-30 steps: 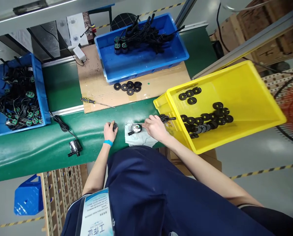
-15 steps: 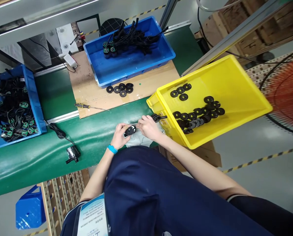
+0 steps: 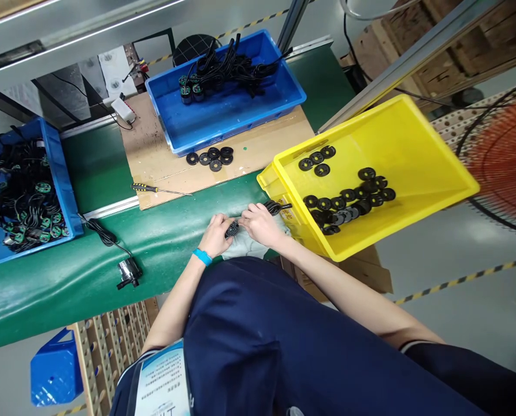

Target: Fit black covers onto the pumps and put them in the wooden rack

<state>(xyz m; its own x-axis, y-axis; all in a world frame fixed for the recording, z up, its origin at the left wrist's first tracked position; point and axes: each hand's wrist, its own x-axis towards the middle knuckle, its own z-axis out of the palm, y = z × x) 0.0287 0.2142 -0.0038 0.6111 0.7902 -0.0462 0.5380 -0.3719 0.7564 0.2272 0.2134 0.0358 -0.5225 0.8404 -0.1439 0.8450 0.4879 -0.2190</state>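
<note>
- left hand [image 3: 216, 234] and right hand [image 3: 261, 224] both pinch small black round part [image 3: 231, 230] between them
- part sits over white cloth [image 3: 244, 247] on green mat [image 3: 67, 277], just beside yellow bin [image 3: 414, 150] of black discs [image 3: 348, 202]

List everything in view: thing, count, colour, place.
small round part: one, black, between both hands over a white cloth
yellow bin: one, right, holds many black discs
blue bins: two, far centre and left, hold black cabled parts
loose discs: five, black, on the cardboard sheet
screwdriver: one, yellow-black handle, cardboard edge
cabled unit: one, black, on the green mat
left hand: wears a blue wristband
right hand: bare
</note>
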